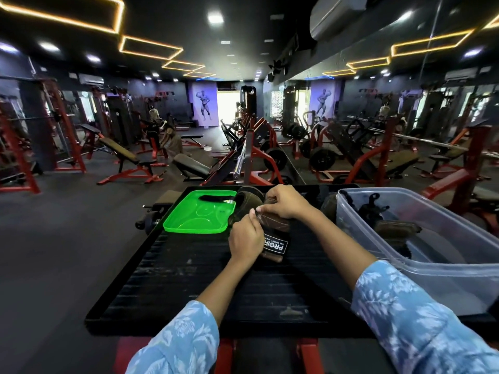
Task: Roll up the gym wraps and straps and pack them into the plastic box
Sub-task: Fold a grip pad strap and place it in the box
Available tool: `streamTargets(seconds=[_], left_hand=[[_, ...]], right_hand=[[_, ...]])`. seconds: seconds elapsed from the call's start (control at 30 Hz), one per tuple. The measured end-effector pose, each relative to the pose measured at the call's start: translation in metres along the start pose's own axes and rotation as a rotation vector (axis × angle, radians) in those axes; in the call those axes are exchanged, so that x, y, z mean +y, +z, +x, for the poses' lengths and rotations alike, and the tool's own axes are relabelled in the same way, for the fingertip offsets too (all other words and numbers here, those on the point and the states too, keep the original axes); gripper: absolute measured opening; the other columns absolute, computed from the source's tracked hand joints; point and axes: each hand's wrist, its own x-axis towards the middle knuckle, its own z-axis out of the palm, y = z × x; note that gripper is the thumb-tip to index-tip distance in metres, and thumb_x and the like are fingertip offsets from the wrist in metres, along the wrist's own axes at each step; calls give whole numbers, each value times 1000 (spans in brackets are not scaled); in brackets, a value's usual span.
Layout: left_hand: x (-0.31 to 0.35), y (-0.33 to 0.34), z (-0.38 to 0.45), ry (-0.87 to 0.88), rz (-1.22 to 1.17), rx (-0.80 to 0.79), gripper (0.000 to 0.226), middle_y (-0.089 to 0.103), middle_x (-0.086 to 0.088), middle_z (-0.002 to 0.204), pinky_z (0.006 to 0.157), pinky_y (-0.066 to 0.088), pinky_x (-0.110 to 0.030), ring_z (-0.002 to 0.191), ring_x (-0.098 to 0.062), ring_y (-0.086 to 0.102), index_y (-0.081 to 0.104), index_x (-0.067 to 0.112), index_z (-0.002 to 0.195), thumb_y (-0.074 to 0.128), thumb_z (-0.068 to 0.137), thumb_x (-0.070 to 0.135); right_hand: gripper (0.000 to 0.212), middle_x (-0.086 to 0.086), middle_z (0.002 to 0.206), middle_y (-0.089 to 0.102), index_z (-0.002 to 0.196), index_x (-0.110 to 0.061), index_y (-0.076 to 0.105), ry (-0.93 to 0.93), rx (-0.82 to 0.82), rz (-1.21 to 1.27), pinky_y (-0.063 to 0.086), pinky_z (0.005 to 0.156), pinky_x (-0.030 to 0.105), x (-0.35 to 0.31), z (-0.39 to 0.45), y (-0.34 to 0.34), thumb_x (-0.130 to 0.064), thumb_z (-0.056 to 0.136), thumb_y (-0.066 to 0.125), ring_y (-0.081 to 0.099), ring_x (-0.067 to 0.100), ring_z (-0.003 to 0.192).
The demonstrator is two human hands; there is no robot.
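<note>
On the black ribbed counter (189, 279), a brown padded wrap (272, 233) is pinched by the left hand (245, 238) and right hand (283, 203), rolling unfinished. Some straps are already packed in the clear plastic box (432, 265); others are left beside the green lid (199, 214).

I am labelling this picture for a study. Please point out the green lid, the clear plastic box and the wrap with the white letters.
green lid (189, 225): head view, bare near part.
clear plastic box (421, 261): head view, near wall.
wrap (275, 245): head view, black label with letters.
</note>
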Motion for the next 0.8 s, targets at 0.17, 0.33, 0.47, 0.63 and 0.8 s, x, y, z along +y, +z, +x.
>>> streamTargets(seconds=[0.17, 0.33, 0.47, 0.63, 0.8], left_hand=[[9, -14, 0, -238, -184, 59, 52, 58, -33, 116, 87, 34, -40, 109, -43, 52, 59, -14, 106, 24, 103, 24], [28, -17, 0, -324, -267, 98, 52, 55, -32, 122, 93, 33, -40, 115, -43, 49, 57, -13, 113, 23, 103, 25], [45, -14, -2, -511, -394, 31, 59, 54, -31, 125, 94, 37, -39, 117, -42, 48, 57, -11, 116, 21, 102, 34], [51, -7, -6, -690, -576, -64, 63, 52, -28, 129, 94, 38, -36, 119, -39, 49, 52, -11, 121, 20, 102, 40], [61, -7, -8, -613, -580, -81, 72, 55, -25, 126, 92, 40, -35, 116, -37, 52, 56, -6, 118, 16, 99, 50]], right_hand=[[39, -3, 76, 59, 82, -12, 62, 166, 514, 540, 38, 64, 22, -8, -28, -1, -51, 85, 58, 54, 5, 69], [73, 9, 94, 63, 95, -6, 64, 494, 442, 546, 39, 79, 32, -17, -50, 37, -64, 91, 20, 58, 26, 92], [71, 22, 103, 65, 92, 2, 65, 469, 625, 531, 41, 85, 37, -20, -55, 39, -50, 98, 18, 57, 35, 102], [62, 18, 95, 64, 84, -2, 60, 444, 595, 576, 43, 82, 37, -13, -63, 30, -48, 99, 20, 59, 33, 95], [65, 13, 95, 62, 83, -4, 59, 492, 548, 604, 44, 86, 37, -5, -64, 18, -53, 98, 17, 57, 27, 91]])
